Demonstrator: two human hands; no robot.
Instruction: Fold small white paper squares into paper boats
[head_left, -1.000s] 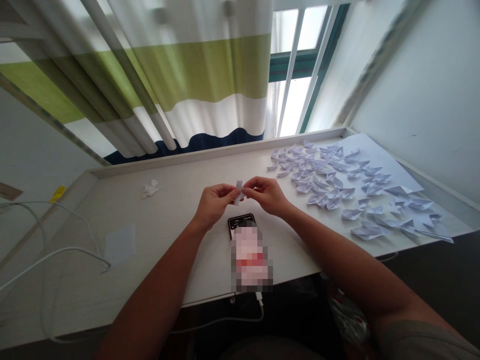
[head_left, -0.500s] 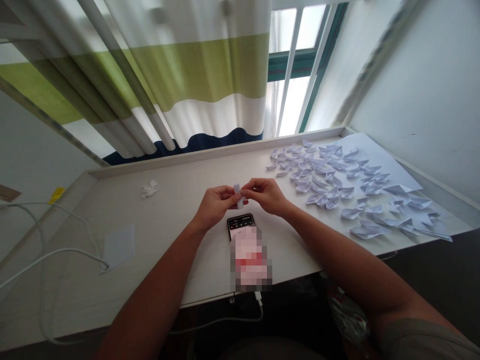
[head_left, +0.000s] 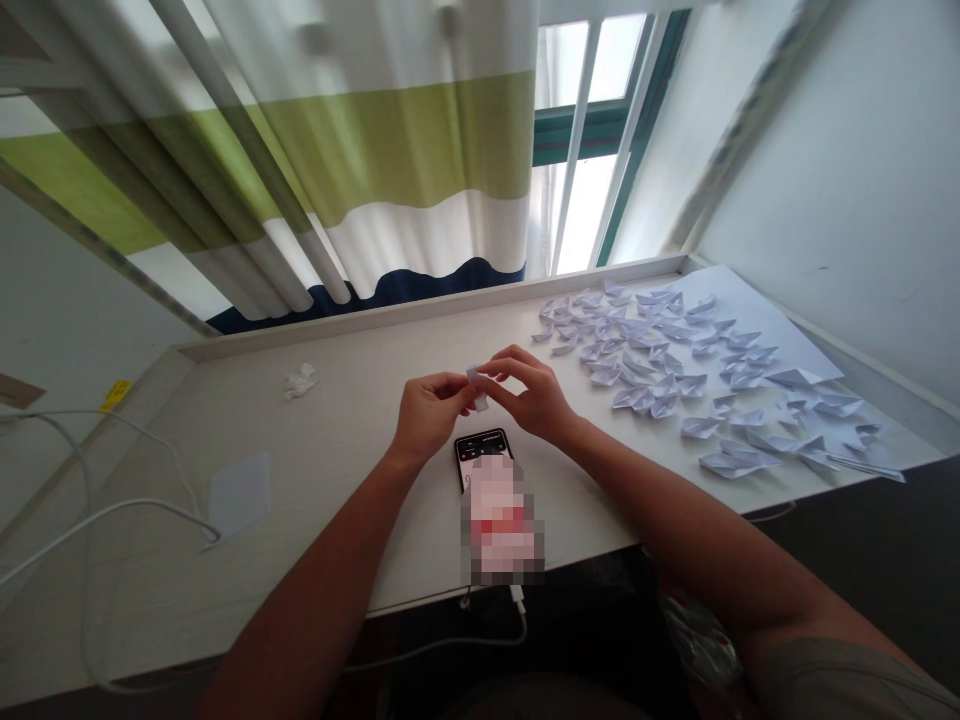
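Observation:
Between my two hands is a small folded piece of white paper (head_left: 481, 402), held just above the desk. My left hand (head_left: 433, 412) pinches its left side between thumb and fingers. My right hand (head_left: 531, 394) has its thumb and fingertips closed on the paper's upper right part, and fingers cover much of it. Directly below the hands lies a phone (head_left: 482, 446), its lower screen blurred out. To the right, many small folded paper boats (head_left: 637, 365) are spread over the desk.
A large white sheet (head_left: 750, 300) lies under some boats at the back right. On the left are a crumpled tissue (head_left: 300, 381), a flat paper piece (head_left: 238, 492) and white cables (head_left: 112, 508). A charging cable (head_left: 519, 600) hangs from the phone over the desk's front edge.
My right hand has shifted its grip on the paper, its fingers raised and arched more over the top. The paper's upright strip now shows less. My left hand stays nearly in place.

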